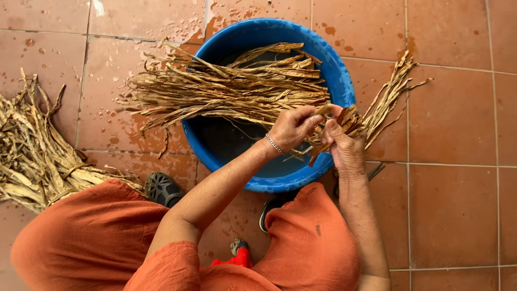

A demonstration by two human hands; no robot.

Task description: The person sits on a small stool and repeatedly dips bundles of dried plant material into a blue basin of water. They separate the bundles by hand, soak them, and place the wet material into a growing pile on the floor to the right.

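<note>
Squatting on the wet terracotta tile floor (452,205), I had a loose heap of dried leaf strips (32,156) lying well apart at my left. A blue basin (336,81) sat before my knees, water in it. The long bundle of dried strips (226,89) lay across its rim, tips over the tiles. My right hand (344,143) clenched the bundle's end; my left hand (291,126) pinched a strip there.
</note>
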